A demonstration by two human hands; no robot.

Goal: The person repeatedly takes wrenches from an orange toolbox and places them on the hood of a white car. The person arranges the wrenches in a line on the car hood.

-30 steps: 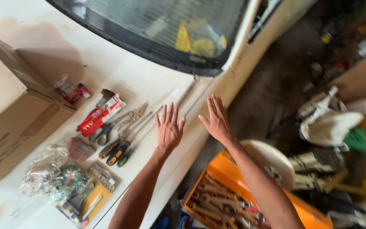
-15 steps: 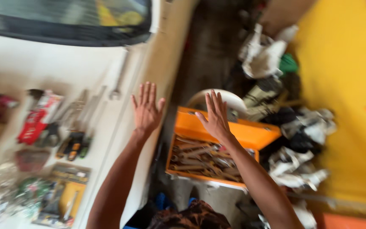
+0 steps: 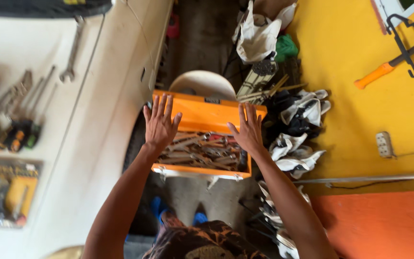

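Orange toolbox [image 3: 202,115] sits directly under both hands, long axis left-right; left hand [image 3: 160,125] and right hand [image 3: 247,132] equally near, fingers spread, holding nothing.

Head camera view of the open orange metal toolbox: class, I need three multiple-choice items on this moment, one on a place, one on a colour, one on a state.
1. Where is the open orange metal toolbox?
A. Below both hands, beside the white car
B. On the car's white panel
C. Hung on the yellow wall

2. What colour is the handle of the tool leaning on the yellow wall?
A. Blue
B. Orange
C. Black

3. How are the left hand and right hand?
A. Clenched on wrenches
B. Open, fingers spread, holding nothing
C. Shutting the lid

Key: 1 A, the box sits under the hands next to the white car; 2 B, its grip is plainly orange; 3 B, both palms are flat and empty.
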